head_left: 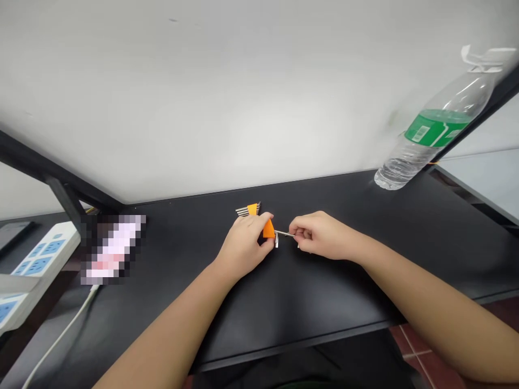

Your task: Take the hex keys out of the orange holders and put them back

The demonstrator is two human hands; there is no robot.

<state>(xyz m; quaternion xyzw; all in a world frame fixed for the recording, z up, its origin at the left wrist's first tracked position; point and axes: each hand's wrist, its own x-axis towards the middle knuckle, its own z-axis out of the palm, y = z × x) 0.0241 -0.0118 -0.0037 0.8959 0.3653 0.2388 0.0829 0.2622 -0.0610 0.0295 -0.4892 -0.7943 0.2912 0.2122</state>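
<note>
In my left hand, fingers and thumb close around an orange plastic hex key holder. A thin metal hex key reaches from this holder to my right hand, whose fingertips pinch its far end. A short bright metal piece shows just below the holder's edge. Beyond my left knuckles sits another orange part with several parallel metal hex keys through it. My fingers hide whether the two orange parts are joined.
The black table runs along a pale wall. A clear water bottle with a green label stands at the back right. At left are a pixelated phone-like object, its white cable and a white power strip, beside a black frame post.
</note>
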